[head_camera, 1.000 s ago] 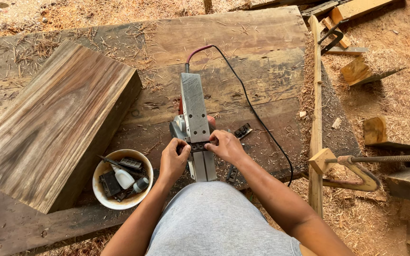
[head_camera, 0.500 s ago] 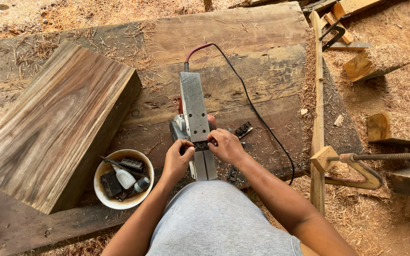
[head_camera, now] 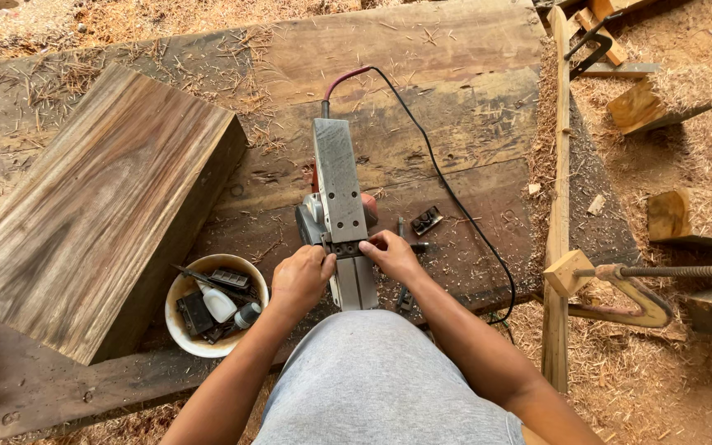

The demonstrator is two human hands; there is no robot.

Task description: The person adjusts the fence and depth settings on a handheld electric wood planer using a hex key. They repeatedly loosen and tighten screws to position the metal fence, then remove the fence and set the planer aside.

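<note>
While upturned, electric planer point(head_camera: 342, 198), blade slot under both hands' fingers point(head_camera: 328, 254).

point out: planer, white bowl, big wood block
electric planer point(head_camera: 341, 177), head view, on its upturned grey sole plate.
white bowl point(head_camera: 176, 290), head view, on its left rim.
wood block point(head_camera: 92, 206), head view, on its broad top face.

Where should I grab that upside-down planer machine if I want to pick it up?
Probably by the body sides, from above. The electric planer lies sole-up, so its handle is hidden underneath. Stay away from the blade slot where the left hand and right hand are.
</note>
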